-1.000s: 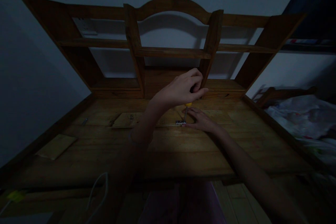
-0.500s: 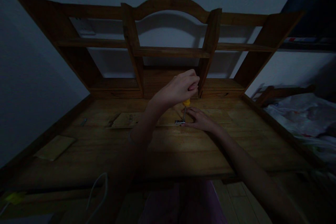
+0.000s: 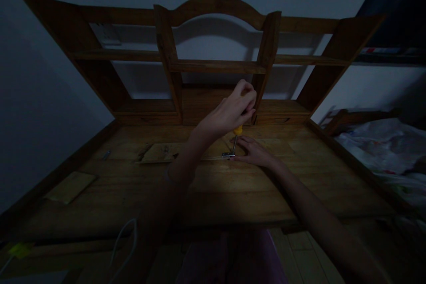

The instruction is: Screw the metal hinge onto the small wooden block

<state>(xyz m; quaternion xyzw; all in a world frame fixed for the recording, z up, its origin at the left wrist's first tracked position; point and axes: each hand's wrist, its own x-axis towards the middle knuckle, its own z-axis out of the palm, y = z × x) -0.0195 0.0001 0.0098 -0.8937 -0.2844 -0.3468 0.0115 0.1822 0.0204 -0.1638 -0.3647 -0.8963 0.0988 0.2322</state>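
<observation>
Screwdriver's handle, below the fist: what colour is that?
The handle is yellow, seen in the head view.

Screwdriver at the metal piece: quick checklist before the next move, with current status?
1. Grip: left hand holds the screwdriver by its yellow handle: ok.
2. Tip placement: shaft runs down to the right end of the metal piece: ok.
3. Tip seated in a screw: too small and dark: cannot tell.
4. Right hand by the work: thumb and fingers spread on either side of the shaft: ok. How firmly it presses: cannot tell.
5. Wooden board lying on the desk: ok.
6. Lighting: scene is dim: not ok.
</observation>
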